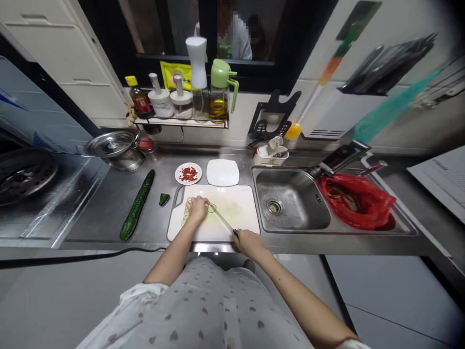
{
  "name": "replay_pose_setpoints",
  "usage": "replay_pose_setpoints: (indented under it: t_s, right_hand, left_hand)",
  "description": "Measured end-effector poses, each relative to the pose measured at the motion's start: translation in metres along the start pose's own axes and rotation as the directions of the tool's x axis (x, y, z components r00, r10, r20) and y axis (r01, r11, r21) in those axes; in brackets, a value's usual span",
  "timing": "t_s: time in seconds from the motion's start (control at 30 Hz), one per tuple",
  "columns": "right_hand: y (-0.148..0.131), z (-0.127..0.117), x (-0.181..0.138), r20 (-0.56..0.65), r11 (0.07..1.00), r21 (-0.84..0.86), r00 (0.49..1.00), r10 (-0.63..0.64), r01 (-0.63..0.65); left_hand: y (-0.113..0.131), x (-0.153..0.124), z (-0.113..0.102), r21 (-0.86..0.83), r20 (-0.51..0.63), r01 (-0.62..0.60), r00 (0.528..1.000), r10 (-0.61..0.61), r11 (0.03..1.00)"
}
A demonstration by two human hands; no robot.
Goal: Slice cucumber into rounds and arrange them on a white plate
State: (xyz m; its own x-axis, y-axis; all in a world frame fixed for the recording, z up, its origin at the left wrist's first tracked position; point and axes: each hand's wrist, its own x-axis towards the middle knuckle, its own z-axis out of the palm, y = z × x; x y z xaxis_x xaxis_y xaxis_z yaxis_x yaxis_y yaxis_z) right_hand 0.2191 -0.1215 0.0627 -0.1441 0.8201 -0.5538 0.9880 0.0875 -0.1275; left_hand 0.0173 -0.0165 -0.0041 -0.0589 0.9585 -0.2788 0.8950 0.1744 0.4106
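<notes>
On the white cutting board (240,194), my left hand (198,209) is bent over some cucumber slices with its fingers closed down on them. Its fingertips reach the tip of a knife (223,221), where one round cucumber slice (212,208) lies against the blade. More overlapping cucumber slices (185,216) show at the left of this hand, partly covered by it. My right hand (250,243) is wrapped round the knife's black handle at the board's front edge. The blade slants up and left across the board. A whole cucumber (138,205) and a cut cucumber end (164,199) lie on the counter to the left.
Behind the board stand a small plate of chopped red pieces (188,173) and a white plate (223,172). The sink (294,213) is at the right, with a red plastic bag (358,203) beside it. A lidded pot (121,150) and a seasoning shelf (185,122) are at the back.
</notes>
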Motion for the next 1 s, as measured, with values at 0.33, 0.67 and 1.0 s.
replay_pose_setpoints:
  t_s: [0.33,0.67,1.0]
  right_hand:
    - [-0.001,-0.023,0.002,0.045,0.997,-0.077,0.999,-0.024,0.027]
    - [0.000,-0.043,0.005,0.038,0.983,-0.166,0.996,-0.076,0.082]
    - [0.003,-0.066,0.011,0.060,0.952,-0.275,0.990,-0.124,0.136]
  left_hand:
    - [0.002,-0.001,-0.002,0.005,0.004,0.004,1.000,-0.004,1.000]
    - [0.001,-0.002,-0.001,-0.004,-0.008,-0.008,1.000,0.008,1.000]
    - [0.001,-0.001,-0.001,0.001,-0.007,0.001,1.000,-0.001,1.000]
